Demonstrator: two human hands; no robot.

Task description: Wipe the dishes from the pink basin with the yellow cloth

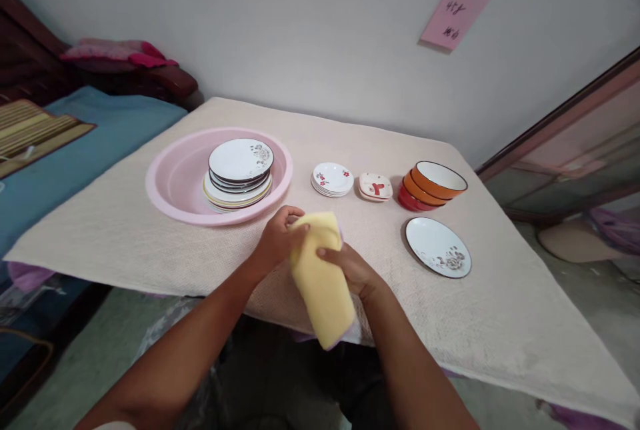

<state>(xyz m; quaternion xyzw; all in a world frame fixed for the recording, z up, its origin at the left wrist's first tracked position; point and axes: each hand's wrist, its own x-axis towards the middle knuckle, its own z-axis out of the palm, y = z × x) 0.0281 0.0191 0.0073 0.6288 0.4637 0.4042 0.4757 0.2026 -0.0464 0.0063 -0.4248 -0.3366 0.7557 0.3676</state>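
Note:
Both my hands hold a yellow cloth (pixel 323 283) over the near edge of the table. My left hand (pixel 277 238) grips its upper left corner with curled fingers. My right hand (pixel 350 269) pinches the cloth from the right side, thumb on top. The cloth hangs down toward me. A pink basin (pixel 170 180) with a stack of white plates (pixel 240 173) stands beyond my left hand. A single white plate with a flower pattern (pixel 437 247) lies to the right of my right hand.
A stack of small white saucers (pixel 332 179), a small square dish with red marks (pixel 375 186) and stacked orange and red bowls (pixel 431 185) stand in a row at the back. A cream cloth (pixel 125 237) covers the table. A blue bed (pixel 75 150) lies left.

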